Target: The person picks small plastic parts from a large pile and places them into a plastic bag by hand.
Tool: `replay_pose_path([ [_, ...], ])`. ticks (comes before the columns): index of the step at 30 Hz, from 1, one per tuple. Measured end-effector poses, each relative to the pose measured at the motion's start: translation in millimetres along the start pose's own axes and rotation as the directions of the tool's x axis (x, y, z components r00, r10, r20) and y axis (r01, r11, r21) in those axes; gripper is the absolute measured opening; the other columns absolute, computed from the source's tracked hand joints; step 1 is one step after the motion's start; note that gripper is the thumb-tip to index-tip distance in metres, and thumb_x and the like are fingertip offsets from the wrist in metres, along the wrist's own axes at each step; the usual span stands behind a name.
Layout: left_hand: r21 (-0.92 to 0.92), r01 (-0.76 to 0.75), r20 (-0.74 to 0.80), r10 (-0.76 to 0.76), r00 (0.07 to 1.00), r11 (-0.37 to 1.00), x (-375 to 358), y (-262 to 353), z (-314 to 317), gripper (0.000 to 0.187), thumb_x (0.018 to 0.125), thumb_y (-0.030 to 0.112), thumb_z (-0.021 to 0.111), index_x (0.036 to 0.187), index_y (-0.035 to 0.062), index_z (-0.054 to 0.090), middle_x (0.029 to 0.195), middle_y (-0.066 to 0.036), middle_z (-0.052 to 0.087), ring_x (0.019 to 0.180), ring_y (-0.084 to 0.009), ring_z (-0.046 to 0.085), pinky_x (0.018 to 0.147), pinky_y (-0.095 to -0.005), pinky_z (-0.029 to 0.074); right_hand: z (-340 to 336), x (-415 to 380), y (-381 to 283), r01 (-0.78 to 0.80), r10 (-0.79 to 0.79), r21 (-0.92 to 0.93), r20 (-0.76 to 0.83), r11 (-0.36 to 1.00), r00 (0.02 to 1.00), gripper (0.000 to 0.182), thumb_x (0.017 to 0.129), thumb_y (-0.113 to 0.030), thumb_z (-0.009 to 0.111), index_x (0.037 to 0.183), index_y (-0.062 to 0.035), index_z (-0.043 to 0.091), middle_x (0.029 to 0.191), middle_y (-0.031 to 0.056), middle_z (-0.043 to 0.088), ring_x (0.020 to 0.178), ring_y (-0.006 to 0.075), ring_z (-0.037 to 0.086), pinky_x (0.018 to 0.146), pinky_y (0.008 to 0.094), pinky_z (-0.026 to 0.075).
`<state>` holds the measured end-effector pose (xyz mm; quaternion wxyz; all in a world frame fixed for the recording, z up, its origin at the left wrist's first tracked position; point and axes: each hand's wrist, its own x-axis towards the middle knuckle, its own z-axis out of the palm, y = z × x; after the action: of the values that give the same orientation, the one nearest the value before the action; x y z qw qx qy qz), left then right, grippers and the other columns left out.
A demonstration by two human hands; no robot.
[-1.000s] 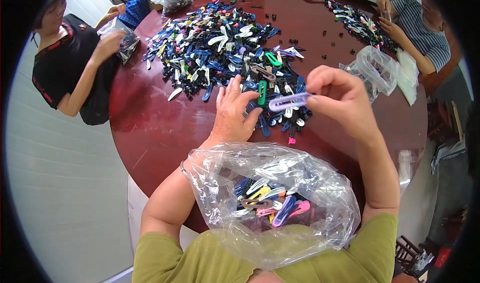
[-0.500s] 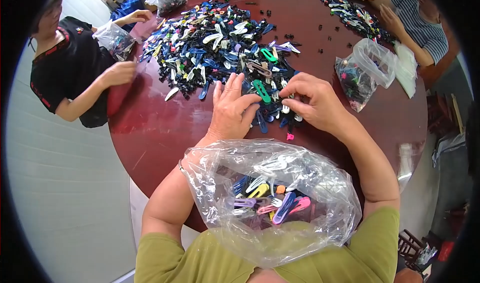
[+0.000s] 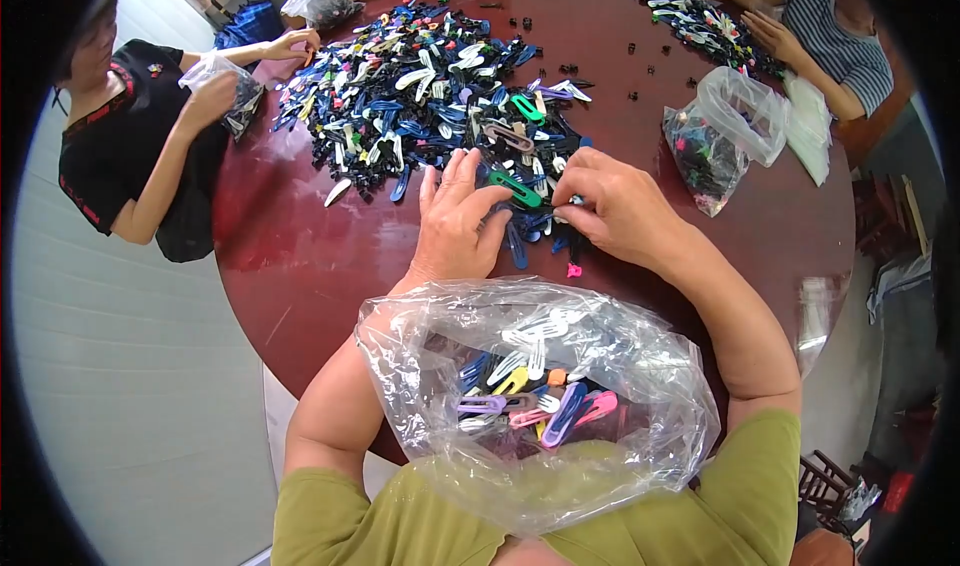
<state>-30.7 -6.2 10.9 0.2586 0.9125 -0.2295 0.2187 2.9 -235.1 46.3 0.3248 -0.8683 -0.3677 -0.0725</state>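
My left hand (image 3: pixel 455 221) rests at the near edge of a heap of hair clips (image 3: pixel 400 86), fingers stretched out, thumb and forefinger apart beside a green snap hair clip (image 3: pixel 515 189). Opposite it, my right hand (image 3: pixel 625 206) is closed in a pinch, with a small pale hair clip (image 3: pixel 577 201) showing at its fingertips, mostly hidden by them. Blue clips and a small pink piece (image 3: pixel 574 271) lie just below the hands. Against my chest an open clear plastic bag (image 3: pixel 640 366) holds white, blue, purple, yellow and pink clips.
The round dark red table (image 3: pixel 290 296) carries the heap. At left a person in black (image 3: pixel 140 146) handles a bag of clips (image 3: pixel 240 106). Across at right, a person in stripes (image 3: pixel 830 46) works at another pile (image 3: pixel 710 31), near a filled plastic bag (image 3: pixel 715 141).
My right hand has closed its thumb and forefinger on a small pale clip. The green clip has tilted toward the right. The person at left has raised the nearer hand to the bag.
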Motion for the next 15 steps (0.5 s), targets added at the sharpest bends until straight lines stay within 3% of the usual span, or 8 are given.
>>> replay_pose_path([
  [2, 0.019, 0.055, -0.006, -0.055, 0.998, 0.998, -1, -2, 1, 0.032, 0.085, 0.015, 0.065, 0.115, 0.0059, 0.061, 0.139, -0.028, 0.044, 0.133, -0.0411, 0.038, 0.111, -0.0544, 0.022, -7, 0, -3, -0.094, 0.092, 0.184, 0.017, 0.979, 0.996, 0.013, 0.078, -0.009, 0.07, 0.089, -0.0039, 0.065, 0.084, 0.0067, 0.063, 0.073, 0.0202, 0.063, 0.063, 0.0336, 0.049],
  [5, 0.057, 0.128, -0.008, -0.128, 0.992, 0.99, -3, -5, 3, 0.044, 0.088, 0.018, 0.063, 0.127, 0.0024, 0.051, 0.143, -0.031, 0.037, 0.136, -0.0425, 0.034, 0.111, -0.055, 0.02, -29, 3, -22, -0.331, 0.319, 0.584, 0.127, 0.741, 0.939, 0.013, 0.08, -0.005, 0.071, 0.089, 0.0019, 0.066, 0.074, 0.0031, 0.066, 0.068, 0.0062, 0.057, 0.06, 0.0228, 0.046],
  [7, 0.058, 0.161, 0.018, -0.163, 0.987, 0.985, -4, -7, 6, 0.051, 0.089, 0.019, 0.062, 0.133, -0.0006, 0.044, 0.144, -0.034, 0.031, 0.137, -0.0448, 0.029, 0.111, -0.056, 0.019, -55, 2, -46, -0.34, 0.309, 0.68, 0.173, 0.65, 0.935, 0.01, 0.078, -0.003, 0.073, 0.085, 0.0009, 0.067, 0.075, 0.0011, 0.065, 0.065, 0.0046, 0.056, 0.057, 0.0202, 0.044],
  [9, 0.03, 0.187, 0.069, -0.189, 0.98, 0.982, -5, -7, 10, 0.058, 0.088, 0.02, 0.062, 0.136, -0.0039, 0.039, 0.146, -0.036, 0.025, 0.137, -0.0483, 0.025, 0.111, -0.0573, 0.018, -69, -8, -70, -0.226, 0.182, 0.783, 0.146, 0.579, 0.972, 0.011, 0.076, 0.0, 0.075, 0.084, 0.0, 0.068, 0.075, -0.0005, 0.065, 0.063, 0.0021, 0.054, 0.052, 0.0189, 0.042],
  [10, 0.002, 0.176, 0.077, -0.175, 0.982, 0.984, -7, -6, 11, 0.059, 0.089, 0.02, 0.061, 0.138, -0.0033, 0.037, 0.147, -0.035, 0.023, 0.138, -0.0472, 0.024, 0.112, -0.0546, 0.018, -78, -9, -74, -0.029, -0.049, 0.662, 0.098, 0.749, 0.994, 0.012, 0.074, 0.0, 0.077, 0.083, -0.0008, 0.069, 0.073, 0.0007, 0.065, 0.061, 0.0037, 0.055, 0.05, 0.0202, 0.041],
  [12, -0.053, 0.149, 0.093, -0.143, 0.985, 0.987, -8, -4, 12, 0.059, 0.092, 0.019, 0.059, 0.14, -0.0021, 0.034, 0.149, -0.035, 0.021, 0.14, -0.0451, 0.022, 0.114, -0.049, 0.019, -81, -9, -86, 0.106, -0.231, 0.678, 0.096, 0.727, 0.968, 0.013, 0.072, 0.0, 0.078, 0.082, -0.0021, 0.07, 0.074, 0.0023, 0.065, 0.059, 0.0064, 0.055, 0.049, 0.021, 0.041],
  [13, -0.111, 0.124, 0.106, -0.112, 0.988, 0.986, -8, -3, 12, 0.059, 0.092, 0.018, 0.058, 0.141, -0.002, 0.033, 0.15, -0.034, 0.019, 0.141, -0.044, 0.02, 0.114, -0.0475, 0.018, -83, -9, -90, 0.051, -0.173, 0.61, 0.143, 0.79, 0.974, 0.011, 0.072, -0.003, 0.077, 0.08, -0.003, 0.069, 0.075, 0.0041, 0.064, 0.06, 0.0117, 0.057, 0.051, 0.0234, 0.042],
  [15, -0.225, 0.07, 0.124, -0.043, 0.991, 0.972, -5, 1, 7, 0.06, 0.092, 0.015, 0.057, 0.143, -0.0018, 0.03, 0.151, -0.032, 0.017, 0.143, -0.0418, 0.015, 0.115, -0.0444, 0.017, -63, -3, -71, 0.015, -0.019, 0.444, 0.005, 0.896, 1.0, 0.01, 0.074, -0.006, 0.075, 0.081, -0.0033, 0.069, 0.076, 0.0053, 0.064, 0.062, 0.0151, 0.059, 0.054, 0.0266, 0.044],
])
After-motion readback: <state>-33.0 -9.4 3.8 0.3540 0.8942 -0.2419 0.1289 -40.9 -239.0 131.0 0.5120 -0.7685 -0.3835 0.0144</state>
